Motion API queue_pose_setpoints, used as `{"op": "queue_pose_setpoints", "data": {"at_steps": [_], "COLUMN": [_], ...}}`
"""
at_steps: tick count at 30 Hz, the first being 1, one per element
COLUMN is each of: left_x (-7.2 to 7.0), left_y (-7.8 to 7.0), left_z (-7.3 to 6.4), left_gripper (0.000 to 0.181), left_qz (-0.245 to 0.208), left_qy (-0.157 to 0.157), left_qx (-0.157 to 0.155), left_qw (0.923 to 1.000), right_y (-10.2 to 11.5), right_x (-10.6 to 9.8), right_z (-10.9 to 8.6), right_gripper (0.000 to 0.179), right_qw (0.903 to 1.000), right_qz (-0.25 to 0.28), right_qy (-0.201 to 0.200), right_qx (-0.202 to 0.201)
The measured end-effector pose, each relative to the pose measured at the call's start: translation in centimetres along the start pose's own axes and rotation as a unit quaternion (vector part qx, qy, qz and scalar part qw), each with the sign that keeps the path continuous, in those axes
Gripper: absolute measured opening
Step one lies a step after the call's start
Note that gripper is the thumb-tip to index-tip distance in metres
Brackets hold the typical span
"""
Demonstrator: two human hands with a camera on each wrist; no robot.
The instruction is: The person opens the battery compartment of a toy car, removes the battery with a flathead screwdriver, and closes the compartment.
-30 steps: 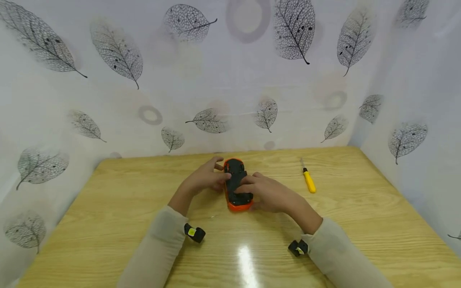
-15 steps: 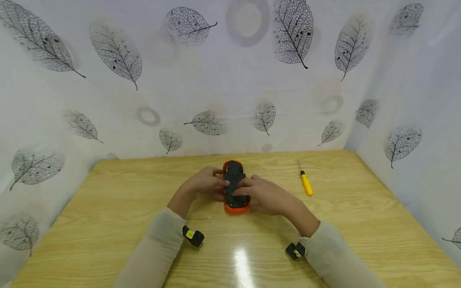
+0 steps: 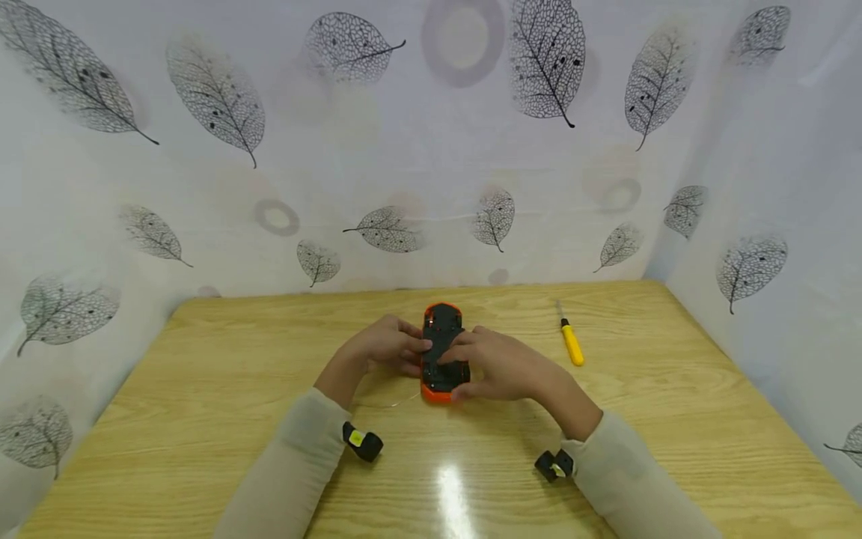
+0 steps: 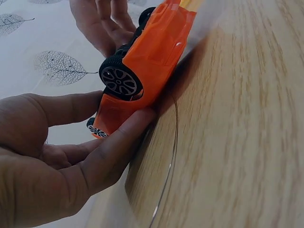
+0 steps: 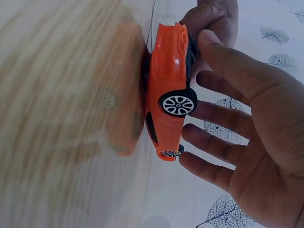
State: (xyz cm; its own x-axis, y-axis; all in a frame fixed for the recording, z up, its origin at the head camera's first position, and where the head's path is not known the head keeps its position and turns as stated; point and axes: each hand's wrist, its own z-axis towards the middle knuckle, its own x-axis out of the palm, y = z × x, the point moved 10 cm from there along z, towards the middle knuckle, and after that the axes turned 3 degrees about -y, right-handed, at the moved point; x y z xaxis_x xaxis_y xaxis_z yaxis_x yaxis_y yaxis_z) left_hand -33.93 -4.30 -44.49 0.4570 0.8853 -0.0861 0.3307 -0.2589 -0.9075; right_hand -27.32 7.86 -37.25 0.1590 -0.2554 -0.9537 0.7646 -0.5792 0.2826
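An orange toy car [image 3: 441, 322] lies upside down on the table, its black underside facing up. My left hand [image 3: 382, 344] grips its left side, with the thumb at the underside's edge; in the left wrist view, fingers reach along the orange body [image 4: 147, 57] near a black wheel [image 4: 119, 80]. My right hand [image 3: 500, 365] is at the right side, fingertips over the underside and thumb at the near end. The right wrist view shows these fingers loosely extended beside the spoked wheel [image 5: 178, 104], not wrapped round the car.
A yellow-handled screwdriver [image 3: 572, 344] lies to the right, its shaft pointing away. A thin, shiny wire-like strand [image 4: 169, 171] runs along the table [image 3: 236, 389] beside the car. Leaf-patterned cloth [image 3: 431, 150] hangs behind and at both sides. A small black camera [image 3: 364, 442] sits at the left wrist.
The car has turned slightly, its far end shifting right. My right thumb has come up onto the near end. My left hand keeps its hold on the left side.
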Motion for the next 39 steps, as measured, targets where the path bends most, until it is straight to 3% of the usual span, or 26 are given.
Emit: {"op": "queue_pose_setpoints", "data": {"at_steps": [6,19,25,39], "left_x": [0.5,1.4,2.1,2.1], "left_y": [0.4,0.0,-0.3,0.5], "left_z": [0.4,0.3,0.1,0.2], "left_gripper": [0.039,0.045,0.046,0.044], "left_qz": [-0.025,-0.043,-0.042,-0.039], "left_qy": [0.015,0.017,0.02,0.009], "left_qx": [-0.004,-0.001,-0.002,-0.001], "left_qw": [0.9996,0.9989,0.9989,0.9992], "right_y": [-1.4,-5.1,-5.8,-5.5], "right_x": [-0.4,-0.5,-0.1,0.3], "right_z": [-0.1,-0.6,-0.8,-0.9], "right_gripper": [0.043,0.061,0.059,0.056], "right_qw": [0.9991,0.9926,0.9916,0.988], "right_qz": [0.002,0.011,0.032,0.083], "right_qy": [-0.006,-0.014,-0.001,-0.002], "right_qx": [0.041,0.12,0.125,0.131]}}
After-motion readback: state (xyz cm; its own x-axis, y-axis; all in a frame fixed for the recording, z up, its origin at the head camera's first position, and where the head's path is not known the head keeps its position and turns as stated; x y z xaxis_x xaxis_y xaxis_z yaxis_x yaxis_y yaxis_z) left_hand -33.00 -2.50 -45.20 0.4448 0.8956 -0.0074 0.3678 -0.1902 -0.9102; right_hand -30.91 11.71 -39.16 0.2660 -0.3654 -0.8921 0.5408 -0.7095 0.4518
